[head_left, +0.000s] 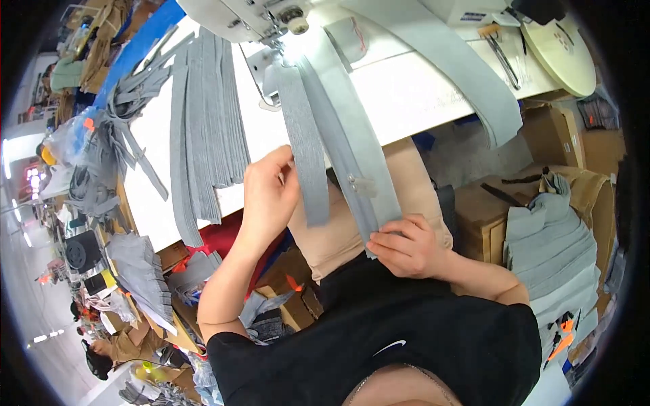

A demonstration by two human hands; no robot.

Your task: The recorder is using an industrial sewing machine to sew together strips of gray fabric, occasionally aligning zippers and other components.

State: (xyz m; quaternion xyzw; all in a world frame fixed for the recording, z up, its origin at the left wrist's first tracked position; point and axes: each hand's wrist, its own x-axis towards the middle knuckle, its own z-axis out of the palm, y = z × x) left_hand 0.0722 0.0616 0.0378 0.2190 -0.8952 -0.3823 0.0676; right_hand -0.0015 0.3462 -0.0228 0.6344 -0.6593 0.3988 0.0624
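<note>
We look through one head-worn fisheye, down and forward. The left hand and right hand are near us, the white table beyond.

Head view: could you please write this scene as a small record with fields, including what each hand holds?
Left hand: at the left edge of a narrow grey strip, apparently pinching it
Right hand: holds the lower end of a wide pale strip
Machine: sewing machine, lit near the needle; both strips extend toward the person from there
Table: white table, with stacked grey strips left of the machine
Right side: layered pale fabric beside the person
</note>
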